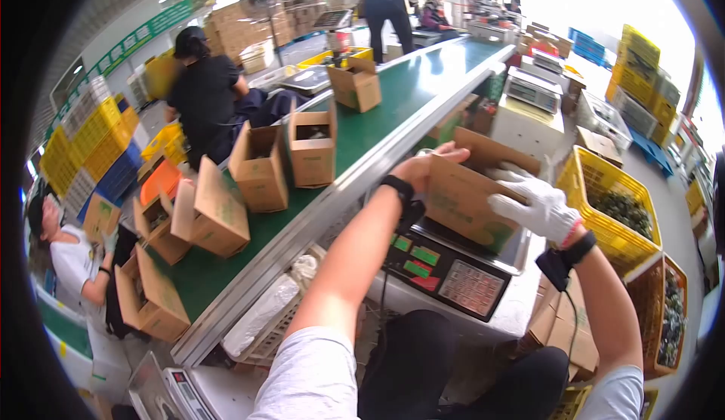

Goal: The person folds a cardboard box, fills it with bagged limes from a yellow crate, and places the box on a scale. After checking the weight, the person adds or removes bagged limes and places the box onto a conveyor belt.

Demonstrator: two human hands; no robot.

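An open cardboard box point(470, 203) stands upright on the metal pan of a digital scale point(451, 275), its flaps raised. My left hand point(432, 166), bare and with a black band at the wrist, grips the box's left side near the top. In a white knitted glove, my right hand point(538, 203) holds the rim at the box's right side; its thumb is on the outer panel and other fingers reach over the opening. The box's contents are hidden from this angle.
A green conveyor belt point(408, 80) runs diagonally on the left, carrying several open cardboard boxes point(313, 148). Yellow crate point(648, 248) and orange-brown crate point(649, 322) with dark green items stand right. One person point(208, 88) sits across the belt; another point(75, 250) holds a box at far left.
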